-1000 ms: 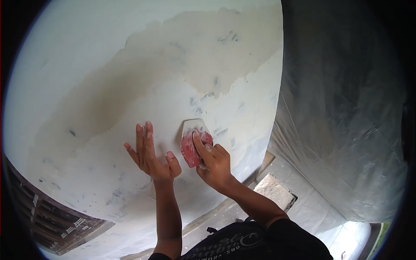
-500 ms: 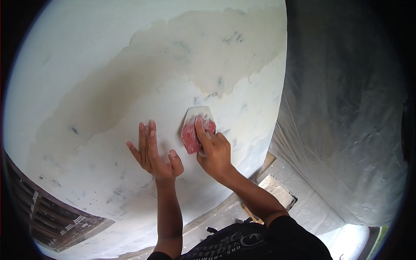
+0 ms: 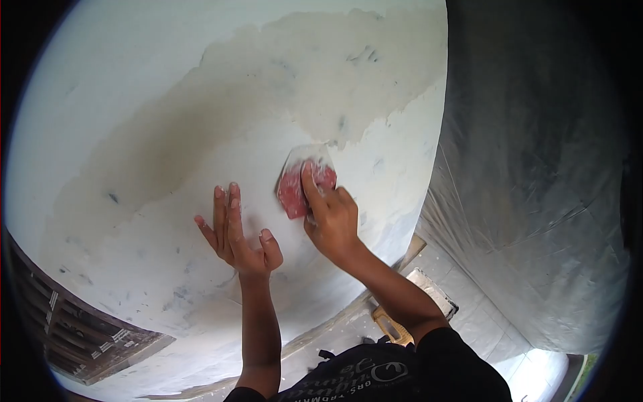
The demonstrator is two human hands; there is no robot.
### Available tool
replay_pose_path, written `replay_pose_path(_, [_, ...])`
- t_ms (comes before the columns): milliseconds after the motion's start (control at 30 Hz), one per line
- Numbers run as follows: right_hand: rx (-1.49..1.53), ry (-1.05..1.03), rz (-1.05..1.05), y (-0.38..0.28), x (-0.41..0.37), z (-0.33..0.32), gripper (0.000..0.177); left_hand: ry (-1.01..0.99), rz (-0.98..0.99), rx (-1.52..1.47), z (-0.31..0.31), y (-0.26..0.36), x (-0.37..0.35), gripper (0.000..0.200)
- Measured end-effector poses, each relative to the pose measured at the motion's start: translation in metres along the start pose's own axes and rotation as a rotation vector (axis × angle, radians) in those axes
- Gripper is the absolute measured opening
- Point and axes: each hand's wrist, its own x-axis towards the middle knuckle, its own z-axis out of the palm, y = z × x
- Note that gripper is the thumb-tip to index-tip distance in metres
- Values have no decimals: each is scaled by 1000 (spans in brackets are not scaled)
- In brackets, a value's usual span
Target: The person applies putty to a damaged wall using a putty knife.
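My right hand (image 3: 333,218) grips a putty knife (image 3: 293,191) with a red, white-smeared body and a pale wide blade. Its index finger lies along the tool, and the blade is against the white wall (image 3: 221,295). To the left, my left hand (image 3: 241,234) is held up at the wall with fingers spread and white residue on the fingertips; nothing is in it. Above both hands a beige-grey damp-looking patch (image 3: 174,134) stretches across the wall, with small dark marks scattered around it.
Plastic sheeting (image 3: 529,187) hangs to the right of the wall. At lower left is a dark wooden grille (image 3: 74,335). Below my right forearm are a white-smeared board (image 3: 432,288) and a yellow plastic piece (image 3: 392,327) near the tiled floor.
My right hand has slid the putty knife upward along the wall, its blade reaching the lower edge of the beige patch. My left hand has barely moved.
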Motion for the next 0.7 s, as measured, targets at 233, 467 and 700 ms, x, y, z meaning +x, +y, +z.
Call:
replay_pose_path(233, [58,189,-23,13,55,-36,82,1,7,14,1,0,0,50])
replay_pose_path(467, [-36,37,-42,17,39,-10,80,-2,6,18,2,-1,2,50])
replay_pose_path(700, [96,60,-9,11,16,-33,84,-8,16,33,1,-1,0,49])
